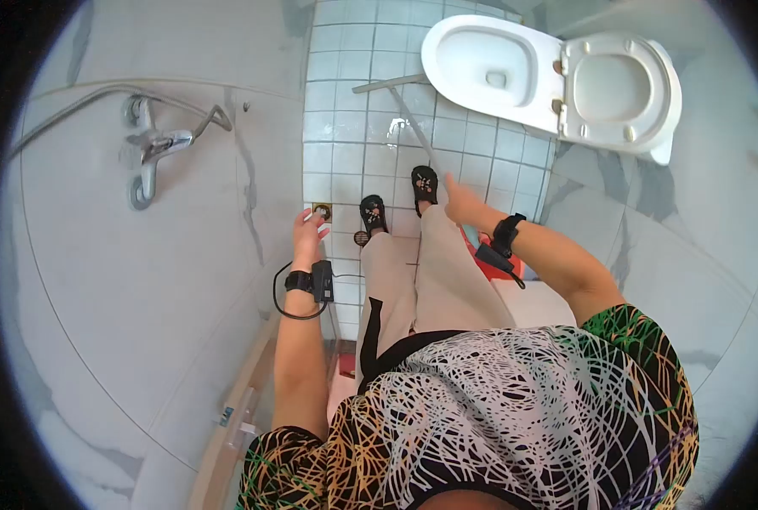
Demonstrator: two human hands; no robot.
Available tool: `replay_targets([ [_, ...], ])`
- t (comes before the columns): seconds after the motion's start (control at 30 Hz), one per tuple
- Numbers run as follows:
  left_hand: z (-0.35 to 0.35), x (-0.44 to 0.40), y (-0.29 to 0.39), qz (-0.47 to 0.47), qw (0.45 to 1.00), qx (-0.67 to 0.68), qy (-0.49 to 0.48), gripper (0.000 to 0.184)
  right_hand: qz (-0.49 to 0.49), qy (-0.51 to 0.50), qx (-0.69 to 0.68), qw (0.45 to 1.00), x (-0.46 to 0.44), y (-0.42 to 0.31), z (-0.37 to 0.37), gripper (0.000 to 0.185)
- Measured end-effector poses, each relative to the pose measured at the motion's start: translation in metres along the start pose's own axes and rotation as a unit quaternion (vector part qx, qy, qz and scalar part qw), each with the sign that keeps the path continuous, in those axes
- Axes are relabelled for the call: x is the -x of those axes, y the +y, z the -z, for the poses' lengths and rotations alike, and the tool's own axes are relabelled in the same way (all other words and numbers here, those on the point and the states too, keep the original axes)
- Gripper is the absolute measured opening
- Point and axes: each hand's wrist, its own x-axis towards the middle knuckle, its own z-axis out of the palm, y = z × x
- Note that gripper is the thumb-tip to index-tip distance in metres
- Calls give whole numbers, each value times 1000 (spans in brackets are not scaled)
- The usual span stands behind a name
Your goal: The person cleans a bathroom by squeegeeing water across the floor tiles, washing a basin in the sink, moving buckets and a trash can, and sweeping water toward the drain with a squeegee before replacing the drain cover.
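Note:
My right hand [465, 202] is closed around the upper end of a long thin pole [413, 119]. The pole slants down to a narrow pale crossbar [387, 83] on the wet tiled floor [332, 127], beside the toilet's base. On the other side, my left hand [309, 228] hangs with its fingers apart and bent, near a brass-coloured floor drain [322, 210]; nothing shows in it. Black straps with small dark devices circle both wrists.
A toilet [498, 72] with its lid and seat raised stands at the upper right. A shower mixer [153, 149] with a hose is on the left wall. Something red [488, 259] lies partly hidden beneath my right forearm. A round dark drain [361, 239] lies by my left shoe.

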Motion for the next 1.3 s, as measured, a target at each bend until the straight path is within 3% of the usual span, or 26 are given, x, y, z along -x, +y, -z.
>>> replay_targets([
  [0.1, -24, 8, 7, -20, 999, -28, -4, 43, 28, 21, 28, 999, 7, 66, -46, 61],
  [0.23, -32, -7, 9, -18, 998, -54, -19, 43, 20, -44, -46, 998, 57, 64, -73, 73],
  [0.47, -29, -7, -7, -39, 991, -127, -33, 48, 78, -22, -94, 992, 81, 121, -98, 67],
  [0.6, -41, 6, -9, -47, 985, -163, -30, 46, 95, 75, -92, 988, 62, 148, -94, 59],
  [0.67, -46, 5, -5, -50, 982, -177, -33, 45, 250, 211, -82, 941, 13, 174, -105, 59],
  [0.77, -52, 1, -12, -67, 979, -177, -77, 44, 60, 98, -144, 983, -5, 161, -84, 44],
  [0.83, -68, 7, -13, -66, 975, -199, -73, 44, 66, 149, -138, 977, -12, 180, -132, 43],
  [0.9, -76, 2, -10, -66, 973, -206, -79, 44, 58, 134, -131, 981, 3, 180, -155, 47],
  [0.97, -77, -7, -18, -62, 971, -205, -101, 44, 32, 54, -133, 989, 56, 176, -161, 56],
  [1.07, -100, -5, -16, -74, 960, -235, -129, 44, 31, 49, -134, 989, 82, 187, -193, 58],
  [1.17, -130, -6, -21, -87, 947, -255, -177, 45, -5, 4, -212, 977, 112, 179, -166, 47],
  [1.3, -181, 22, -27, -119, 920, -255, -271, 46, 49, 214, -137, 966, 80, 209, -200, 38],
])
